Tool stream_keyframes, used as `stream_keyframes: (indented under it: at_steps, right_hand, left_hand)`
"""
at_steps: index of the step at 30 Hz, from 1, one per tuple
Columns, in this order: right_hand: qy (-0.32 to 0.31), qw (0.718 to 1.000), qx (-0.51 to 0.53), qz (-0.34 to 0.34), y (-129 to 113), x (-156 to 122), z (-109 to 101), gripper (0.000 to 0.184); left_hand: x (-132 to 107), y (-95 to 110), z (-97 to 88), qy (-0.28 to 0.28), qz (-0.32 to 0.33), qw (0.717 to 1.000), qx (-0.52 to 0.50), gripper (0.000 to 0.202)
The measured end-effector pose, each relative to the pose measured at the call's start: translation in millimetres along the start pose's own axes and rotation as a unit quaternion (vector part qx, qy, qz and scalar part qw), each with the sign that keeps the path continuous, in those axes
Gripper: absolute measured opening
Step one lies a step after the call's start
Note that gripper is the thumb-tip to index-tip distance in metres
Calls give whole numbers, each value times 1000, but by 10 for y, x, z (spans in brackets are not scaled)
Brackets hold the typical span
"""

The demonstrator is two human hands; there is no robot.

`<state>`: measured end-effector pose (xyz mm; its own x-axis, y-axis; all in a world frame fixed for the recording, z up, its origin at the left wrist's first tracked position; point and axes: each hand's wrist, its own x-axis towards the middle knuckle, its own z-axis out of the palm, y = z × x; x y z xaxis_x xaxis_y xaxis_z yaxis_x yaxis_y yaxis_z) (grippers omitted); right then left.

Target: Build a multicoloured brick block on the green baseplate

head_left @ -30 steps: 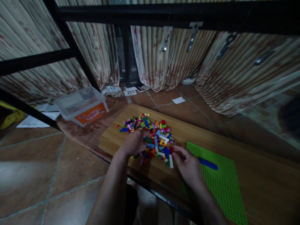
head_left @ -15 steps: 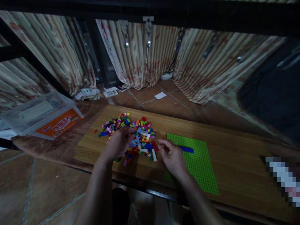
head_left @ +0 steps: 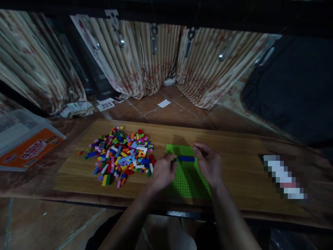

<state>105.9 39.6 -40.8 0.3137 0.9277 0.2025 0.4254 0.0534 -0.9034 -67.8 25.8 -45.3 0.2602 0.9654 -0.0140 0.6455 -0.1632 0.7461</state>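
Observation:
On the wooden board lies a green studded baseplate [head_left: 186,184], and a long blue brick [head_left: 186,158] sits across its upper part. My left hand [head_left: 163,170] is over the plate's left edge, thumb and fingers pinched close to the blue brick's left end. Whatever is in that pinch is too small and dark to name. At the brick's other end, my right hand [head_left: 209,165] is above the plate's right edge with its fingers curled together; its fingertips hide what they may hold. A heap of mixed toy bricks [head_left: 125,159] spreads out left of the plate.
A clear plastic tub [head_left: 23,118] with an orange label stands at the far left. The wooden board [head_left: 239,166] carries the bricks and plate. A pixelated pale object [head_left: 283,177] lies at right. Striped curtains [head_left: 145,66] hang behind.
My left hand has moved right, from the brick heap to the baseplate. My right hand has shifted to the plate's right side. The view has turned to the right.

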Motion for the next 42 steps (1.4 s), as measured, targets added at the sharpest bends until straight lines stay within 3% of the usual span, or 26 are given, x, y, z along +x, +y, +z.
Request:
stream_keyframes:
  at_steps: [11,24,33,42]
  right_hand:
    - [-42,994,-99,-38,-86,-11,-162,31]
    - [-119,980,-161,-12,34,-34,-214,19]
    - [-162,966,-194,-44,-10,-113,-84,8]
    - [-197,949,-238,-59,11,-156,-30,15]
  left_hand:
    - [22,211,266,6,-66,992,110,38]
    - [87,100,71,7,-90,996,2,36]
    - [90,108,128,-9,-91,996,3,39]
    - [74,116,199,-3,-75,996,37,32]
